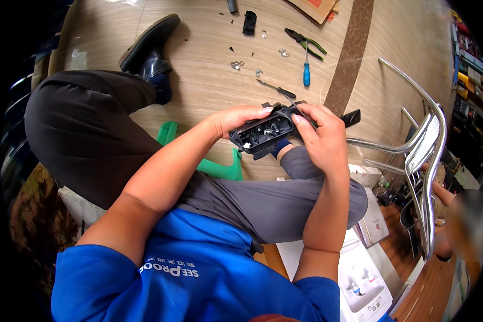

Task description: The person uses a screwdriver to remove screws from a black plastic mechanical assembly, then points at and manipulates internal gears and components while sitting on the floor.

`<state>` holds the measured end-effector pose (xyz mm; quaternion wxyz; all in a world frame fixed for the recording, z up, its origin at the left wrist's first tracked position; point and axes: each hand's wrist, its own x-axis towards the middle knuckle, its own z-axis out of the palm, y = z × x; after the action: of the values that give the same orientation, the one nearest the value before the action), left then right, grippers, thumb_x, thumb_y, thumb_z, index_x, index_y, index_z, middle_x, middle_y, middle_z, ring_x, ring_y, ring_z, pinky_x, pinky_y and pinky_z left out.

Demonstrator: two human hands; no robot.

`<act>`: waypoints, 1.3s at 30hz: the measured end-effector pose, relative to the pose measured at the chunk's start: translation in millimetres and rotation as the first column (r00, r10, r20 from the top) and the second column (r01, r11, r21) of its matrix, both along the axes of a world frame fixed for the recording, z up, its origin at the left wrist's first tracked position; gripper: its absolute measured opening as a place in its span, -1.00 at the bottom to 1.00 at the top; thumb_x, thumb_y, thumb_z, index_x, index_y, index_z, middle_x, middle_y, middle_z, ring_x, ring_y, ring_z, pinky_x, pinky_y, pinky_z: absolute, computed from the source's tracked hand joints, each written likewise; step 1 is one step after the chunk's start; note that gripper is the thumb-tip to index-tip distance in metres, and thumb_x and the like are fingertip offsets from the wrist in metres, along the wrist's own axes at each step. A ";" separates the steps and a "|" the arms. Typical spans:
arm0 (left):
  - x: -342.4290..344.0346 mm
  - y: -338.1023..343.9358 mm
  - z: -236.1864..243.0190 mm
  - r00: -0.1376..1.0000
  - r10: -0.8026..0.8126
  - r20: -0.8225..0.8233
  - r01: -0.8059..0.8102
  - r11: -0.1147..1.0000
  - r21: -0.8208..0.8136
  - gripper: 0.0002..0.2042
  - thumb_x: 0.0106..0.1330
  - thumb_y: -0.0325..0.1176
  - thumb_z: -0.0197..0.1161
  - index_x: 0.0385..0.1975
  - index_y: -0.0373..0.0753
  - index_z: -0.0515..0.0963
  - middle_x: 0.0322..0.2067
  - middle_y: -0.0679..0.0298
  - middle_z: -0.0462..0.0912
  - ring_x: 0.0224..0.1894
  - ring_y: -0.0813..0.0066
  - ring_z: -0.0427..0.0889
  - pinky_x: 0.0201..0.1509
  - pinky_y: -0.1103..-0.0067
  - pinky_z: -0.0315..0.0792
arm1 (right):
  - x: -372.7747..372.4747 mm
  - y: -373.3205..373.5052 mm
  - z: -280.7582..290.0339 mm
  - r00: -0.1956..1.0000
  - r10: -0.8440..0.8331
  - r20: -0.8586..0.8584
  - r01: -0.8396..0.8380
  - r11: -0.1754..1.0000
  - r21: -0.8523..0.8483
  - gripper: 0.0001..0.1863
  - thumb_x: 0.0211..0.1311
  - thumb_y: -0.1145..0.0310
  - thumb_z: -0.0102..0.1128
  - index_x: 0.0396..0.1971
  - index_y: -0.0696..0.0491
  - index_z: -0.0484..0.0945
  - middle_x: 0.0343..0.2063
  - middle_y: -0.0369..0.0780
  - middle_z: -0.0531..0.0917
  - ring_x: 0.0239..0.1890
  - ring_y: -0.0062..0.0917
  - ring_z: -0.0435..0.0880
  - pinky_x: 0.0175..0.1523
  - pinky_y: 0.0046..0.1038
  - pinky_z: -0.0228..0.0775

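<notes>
Over the floor I hold a black plastic housing point(264, 131) in both hands, tilted so that its open side faces up. Small metal and white parts show inside it. My left hand point(240, 118) grips its left end, thumb along the upper edge. Around the right end closes my right hand point(323, 131), its thumb pressed near the rim. A thin shaft shows beside the right fingers; whether they hold it I cannot tell. Just beyond the housing lies a screwdriver with a dark handle point(285, 92).
Farther off lie a blue-handled screwdriver point(306, 75), green-handled pliers point(312, 47), a black plastic cover point(249, 23) and several small metal parts point(236, 65). A green plastic stool point(220, 167) stands below my arms. At right are a metal-framed chair point(433, 126) and another person point(444, 214).
</notes>
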<state>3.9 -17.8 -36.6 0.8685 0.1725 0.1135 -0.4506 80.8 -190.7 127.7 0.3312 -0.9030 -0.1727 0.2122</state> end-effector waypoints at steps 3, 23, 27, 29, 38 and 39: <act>4.0 4.9 4.5 0.999 -0.029 0.045 0.028 0.999 0.019 -0.42 0.42 0.10 0.14 0.17 -0.33 0.46 -0.09 0.02 0.69 -0.14 0.26 0.75 -0.07 0.39 0.67 | 1.2 8.5 6.9 0.990 0.059 -0.126 -0.058 0.998 0.009 -0.78 0.14 0.41 0.35 -0.22 0.15 0.69 -0.40 -0.12 0.63 -0.37 -0.30 0.64 -0.25 -0.38 0.45; 24.7 48.3 27.9 0.957 0.275 0.097 -0.182 0.823 -0.538 -0.12 0.29 0.48 -0.17 0.25 -0.26 0.40 -0.06 -0.14 0.64 -0.15 -0.13 0.69 -0.10 0.10 0.65 | -17.7 2.5 -0.3 0.926 -0.302 -0.224 0.359 0.889 0.285 -0.84 0.28 0.47 0.28 -0.22 0.23 0.62 -0.44 -0.30 0.67 -0.39 -0.74 0.56 -0.28 -0.60 0.42; 22.3 43.7 34.8 0.897 0.391 0.208 -0.218 0.799 -0.560 -0.20 0.26 0.31 0.16 0.25 -0.29 0.36 0.04 -0.14 0.59 -0.01 -0.11 0.65 0.07 0.04 0.58 | -29.1 14.1 1.4 0.882 -0.390 -0.263 0.465 0.808 0.361 -0.84 0.32 0.47 0.26 -0.20 0.25 0.57 -0.45 -0.32 0.67 -0.44 -0.79 0.53 -0.36 -0.66 0.37; 18.9 47.5 29.3 0.882 0.383 0.275 -0.204 0.836 -0.510 -0.24 0.26 0.22 0.24 0.25 -0.30 0.37 0.06 -0.14 0.58 0.00 -0.11 0.64 0.09 0.02 0.56 | -36.8 19.3 3.1 0.882 -0.417 -0.218 0.469 0.819 0.331 -0.82 0.34 0.47 0.24 -0.18 0.26 0.56 -0.45 -0.30 0.67 -0.47 -0.79 0.52 -0.39 -0.66 0.34; 22.2 50.3 42.8 0.893 0.310 0.325 -0.123 0.865 -0.487 -0.30 0.29 0.18 0.24 0.24 -0.26 0.39 0.04 -0.07 0.60 -0.14 -0.03 0.70 -0.04 0.16 0.62 | -53.1 27.6 18.9 0.920 -0.349 -0.178 0.390 0.773 0.501 -0.65 0.29 0.45 0.32 0.01 0.27 0.52 -0.40 -0.29 0.68 -0.43 -0.76 0.56 -0.32 -0.66 0.40; 22.9 48.8 48.1 0.896 0.308 0.320 -0.129 0.870 -0.477 -0.27 0.27 0.23 0.23 0.25 -0.24 0.39 0.04 -0.05 0.61 -0.14 -0.01 0.70 -0.06 0.19 0.61 | -54.2 26.0 16.7 0.934 -0.328 -0.145 0.352 0.763 0.543 -0.63 0.25 0.46 0.35 0.01 0.26 0.54 -0.39 -0.27 0.70 -0.40 -0.73 0.59 -0.28 -0.64 0.44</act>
<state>26.8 31.0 11.4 0.9358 0.0409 -0.1460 -0.3184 26.6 -164.7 144.4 0.6175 -0.7774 -0.0540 0.1073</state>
